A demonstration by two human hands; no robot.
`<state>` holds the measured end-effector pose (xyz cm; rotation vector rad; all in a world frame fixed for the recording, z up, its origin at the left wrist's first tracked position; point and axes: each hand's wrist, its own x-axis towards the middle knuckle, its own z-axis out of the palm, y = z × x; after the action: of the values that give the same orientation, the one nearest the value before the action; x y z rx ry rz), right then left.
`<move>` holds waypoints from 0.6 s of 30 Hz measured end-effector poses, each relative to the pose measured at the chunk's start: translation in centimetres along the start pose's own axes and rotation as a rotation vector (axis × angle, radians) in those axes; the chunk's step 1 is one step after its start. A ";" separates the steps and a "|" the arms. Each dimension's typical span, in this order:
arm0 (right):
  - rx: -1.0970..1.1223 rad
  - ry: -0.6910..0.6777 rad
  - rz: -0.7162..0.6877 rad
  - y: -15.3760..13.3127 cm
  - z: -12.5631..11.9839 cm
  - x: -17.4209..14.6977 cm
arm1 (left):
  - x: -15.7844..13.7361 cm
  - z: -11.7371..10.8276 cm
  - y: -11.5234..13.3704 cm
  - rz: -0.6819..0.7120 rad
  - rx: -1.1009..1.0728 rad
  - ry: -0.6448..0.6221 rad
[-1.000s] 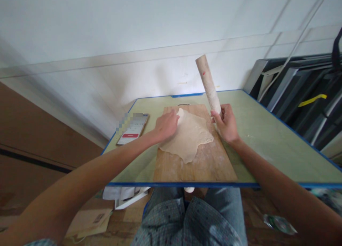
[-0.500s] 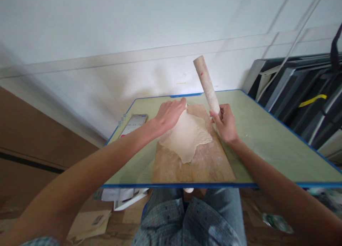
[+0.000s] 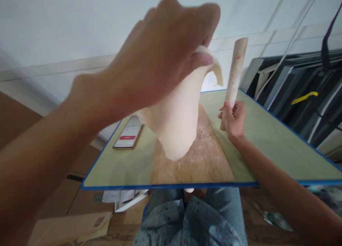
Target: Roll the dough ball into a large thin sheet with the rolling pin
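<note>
My left hand [image 3: 171, 42], raised close to the camera, pinches the upper edge of a sheet of dough [image 3: 177, 121]. The pale dough hangs down in a drape over the wooden board [image 3: 211, 157], and part of it is hidden behind my left hand and wrist. Loose flour dusts the bare wood. To the right of the board, my right hand [image 3: 233, 119] is closed around the lower part of a floury rolling pin [image 3: 236, 69], which stands nearly upright with a small red mark near its top.
A phone [image 3: 129, 133] lies on the left of the green, blue-edged table [image 3: 280, 146]. Behind it rises a white wall [image 3: 80, 28]. Dark flat panels [image 3: 304, 92] lean at the right, and a cardboard piece [image 3: 72, 228] lies on the floor at lower left.
My left hand has lifted the dough off the board, up and toward the camera. My right hand has moved slightly right, and the rolling pin now tilts to the right instead of left.
</note>
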<state>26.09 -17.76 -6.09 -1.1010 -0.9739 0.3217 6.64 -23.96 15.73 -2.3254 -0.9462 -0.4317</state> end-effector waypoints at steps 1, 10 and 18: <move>0.012 0.021 0.022 0.1 0.0 0.1 | 0.1 -0.4 -0.5 0.020 -0.017 0.024; 0.051 0.038 0.099 0.6 0.0 0.4 | 0.6 10.7 -3.2 0.018 -0.108 -0.323; 0.020 -0.046 0.092 0.5 0.4 0.0 | -5.2 17.3 2.2 0.344 -0.426 -0.491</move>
<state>25.90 -17.31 -6.46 -1.1262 -0.9603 0.4322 5.93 -17.17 -1.12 -2.9965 -0.6800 0.1041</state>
